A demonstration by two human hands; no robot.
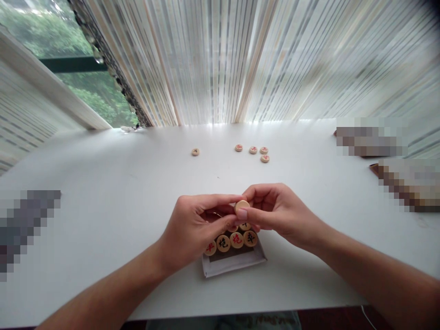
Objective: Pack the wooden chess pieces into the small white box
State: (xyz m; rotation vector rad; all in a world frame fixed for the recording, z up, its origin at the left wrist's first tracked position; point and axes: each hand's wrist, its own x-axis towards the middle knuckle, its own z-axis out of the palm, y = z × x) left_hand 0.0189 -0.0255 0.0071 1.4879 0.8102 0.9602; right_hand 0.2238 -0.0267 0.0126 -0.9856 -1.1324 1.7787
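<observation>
Above an open box, my right hand (280,211) pinches a round wooden Chinese chess piece (242,207) with its thumb over the plain side turned to me. My left hand (202,220) is closed around the same piece from the other side, its index finger and thumb reaching its edge. Below both hands stands the shallow white cardboard box (233,267). Rows of Chinese chess pieces (237,240) with red and black characters lie in it, partly hidden by my fingers.
On the white table (120,192), farther back, lie a black-marked piece (195,152) and several red-marked pieces (253,150). Blurred-out items lie at the left edge (27,229) and the right edge (412,185). A striped curtain (220,59) hangs behind the table.
</observation>
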